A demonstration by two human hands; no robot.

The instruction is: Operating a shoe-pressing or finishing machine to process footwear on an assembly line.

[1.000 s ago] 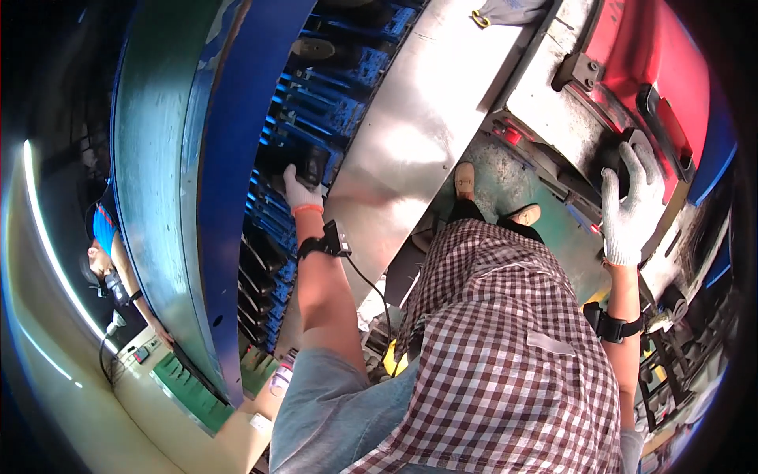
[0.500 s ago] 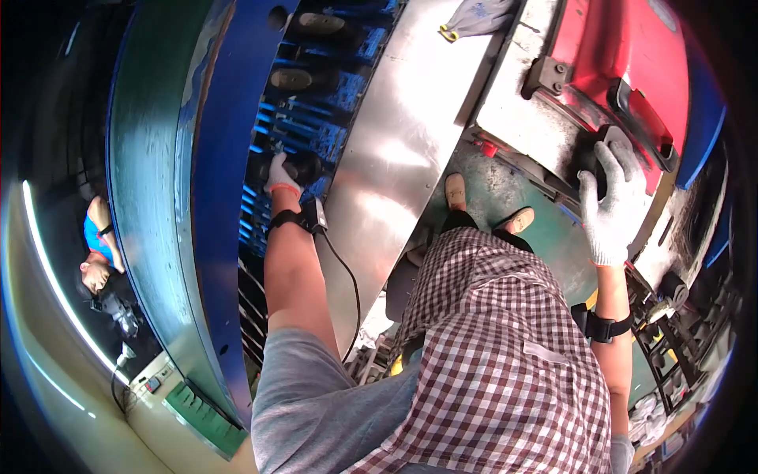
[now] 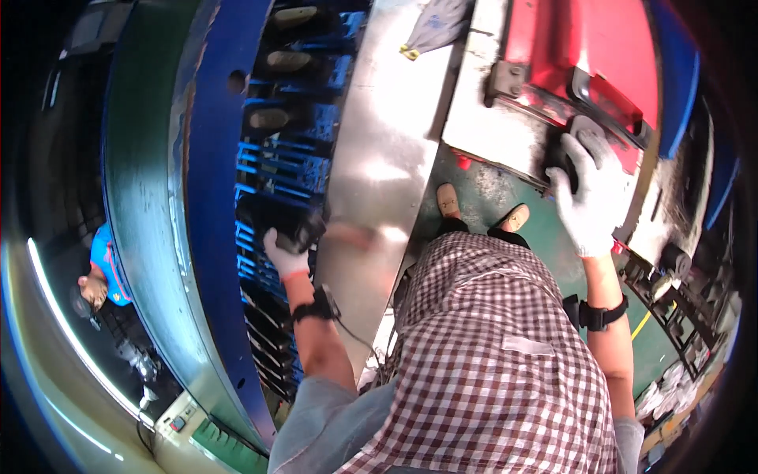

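My left hand [image 3: 286, 254], in a white glove with an orange cuff, is closed on a black shoe [image 3: 304, 229] over the blue slatted rack. Blur hides the shoe's outline. At the right, my right hand [image 3: 592, 193], also gloved, curls its fingers around a black shoe-like piece [image 3: 558, 158] beside the red machine [image 3: 580, 39]. Part of that piece is hidden behind the glove. Farther along the rack [image 3: 284, 162] sit several dark shoes [image 3: 268, 118] with pale oval tops.
A shiny metal ledge [image 3: 379, 150] runs between rack and machine, with a grey glove [image 3: 434, 28] at its far end. A long blue panel [image 3: 217, 142] borders the rack's left. Another person [image 3: 110, 265] in blue is beyond it. Shelving [image 3: 687, 332] stands at lower right.
My left hand has come nearer to me along the rack with the black shoe. The rack's shoes have shifted nearer too. My right hand stays by the red machine; the whole view has shifted.
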